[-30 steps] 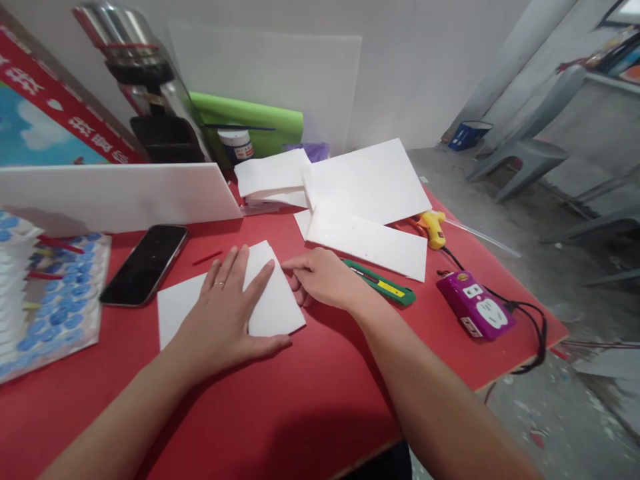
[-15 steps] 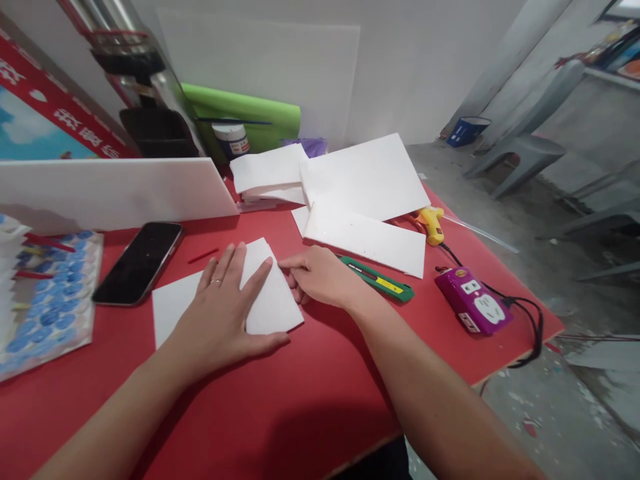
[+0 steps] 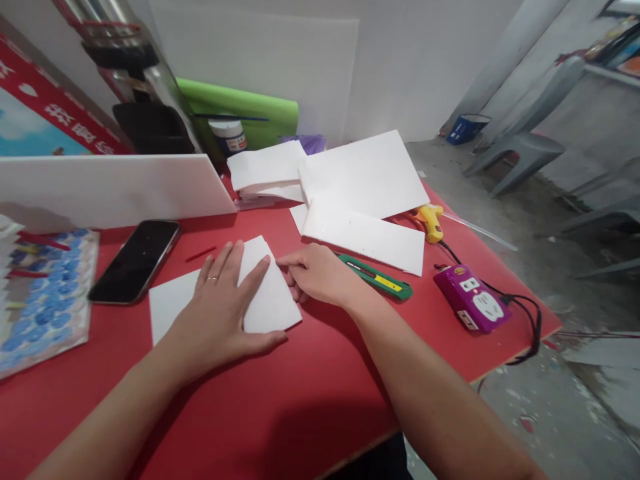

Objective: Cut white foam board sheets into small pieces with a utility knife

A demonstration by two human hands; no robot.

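Observation:
A small white foam sheet (image 3: 267, 303) lies on the red table (image 3: 300, 400). My left hand (image 3: 220, 310) presses flat on it with fingers spread, a ring on one finger. My right hand (image 3: 317, 273) rests at the sheet's right edge, fingers curled and pinching that edge. Just right of that hand lies a green utility knife (image 3: 383, 280).
Larger white foam boards (image 3: 365, 200) lie behind, one long board (image 3: 110, 190) stands at the left. A black phone (image 3: 135, 260), a yellow glue gun (image 3: 431, 221), a purple power strip (image 3: 473, 300) with black cable and a blue-dotted tray (image 3: 45, 300) lie around. Grey chairs stand at right.
Both hands stay where they were on the sheet. Only the view has shifted slightly.

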